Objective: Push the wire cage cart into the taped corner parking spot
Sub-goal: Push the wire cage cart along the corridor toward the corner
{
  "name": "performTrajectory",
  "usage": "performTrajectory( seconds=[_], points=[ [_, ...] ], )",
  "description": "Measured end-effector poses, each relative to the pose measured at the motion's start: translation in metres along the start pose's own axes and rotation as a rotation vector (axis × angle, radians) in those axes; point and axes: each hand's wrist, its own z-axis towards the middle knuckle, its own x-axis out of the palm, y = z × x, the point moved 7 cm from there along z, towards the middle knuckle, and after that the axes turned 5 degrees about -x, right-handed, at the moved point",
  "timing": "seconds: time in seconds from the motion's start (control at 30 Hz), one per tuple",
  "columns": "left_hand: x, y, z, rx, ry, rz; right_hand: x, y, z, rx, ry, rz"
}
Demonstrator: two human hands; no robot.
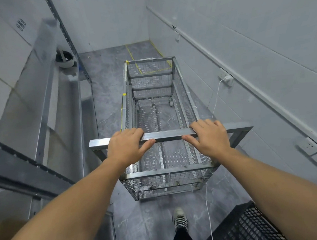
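Observation:
The wire cage cart (154,110) is a long, empty steel-mesh basket on castors, pointing away from me down a narrow aisle. Its square metal handle bar (168,134) crosses in front of me. My left hand (126,146) grips the bar left of centre and my right hand (208,139) grips it right of centre, thumbs under the bar. Yellow tape lines (131,55) mark a rectangle on the grey floor in the far right corner, just beyond the cart's front end; part of the tape shows through the mesh.
Metal shelving (47,111) runs along the left, with a white helmet (65,59) on it. The right wall (242,40) carries a socket with a plugged charger (226,78) and a white cable hanging down. A black mesh crate (249,225) sits at lower right, my shoe (179,218) beside it.

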Motion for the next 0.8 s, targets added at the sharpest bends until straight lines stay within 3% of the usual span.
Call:
performTrajectory(
  seconds=[0.4, 0.63, 0.8],
  points=[
    [0.021, 0.029, 0.094, -0.064, 0.035, 0.031, 0.024, -0.023, 0.097, -0.023, 0.035, 0.002],
    [0.029, 0.041, 0.161, -0.007, 0.12, 0.04, 0.039, -0.042, 0.158, -0.088, 0.071, -0.008],
    [0.041, 0.049, 0.209, -0.007, 0.094, 0.01, 0.052, -0.061, 0.205, -0.077, 0.071, 0.033]
  ],
)
